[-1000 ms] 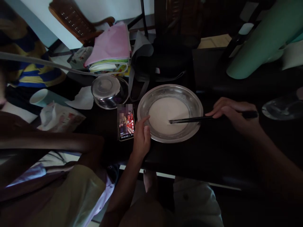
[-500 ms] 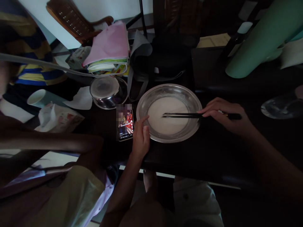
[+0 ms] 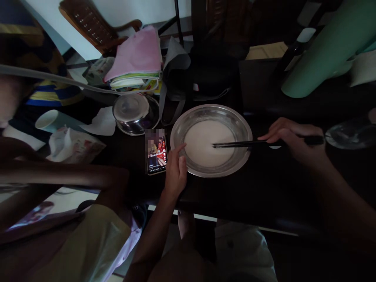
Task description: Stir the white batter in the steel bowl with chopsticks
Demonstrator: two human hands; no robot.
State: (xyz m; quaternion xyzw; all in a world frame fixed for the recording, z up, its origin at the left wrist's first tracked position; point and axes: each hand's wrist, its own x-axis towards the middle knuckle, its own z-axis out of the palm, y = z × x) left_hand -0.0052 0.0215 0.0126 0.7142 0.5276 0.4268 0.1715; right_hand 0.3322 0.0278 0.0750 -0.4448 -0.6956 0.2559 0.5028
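A wide steel bowl (image 3: pixel 219 172) stands on the dark table, holding a pale, milky liquid or thin batter (image 3: pixel 201 143). My left hand (image 3: pixel 176 172) grips its near left rim, with the index finger reaching over the inside edge. Black chopsticks (image 3: pixel 245 144) are held together in my right hand (image 3: pixel 296 139), to the right of the bowl. Their tips point left, over or in the pale liquid; whether they dip in is unclear. A lit phone (image 3: pixel 156 154) lies just left of my left hand.
An upturned steel pot (image 3: pixel 132 111), a pale blue cup (image 3: pixel 51 120) and a plastic bag (image 3: pixel 73 145) lie leftward. Behind are stacked books (image 3: pixel 133 58) and a black bag (image 3: pixel 211 74). A green bottle (image 3: pixel 311 58) leans at right. A person's arm (image 3: pixel 73 174) extends from the left.
My right hand has moved right, drawing the chopsticks and their tips rightward across the bowl. My left hand stays on the rim.
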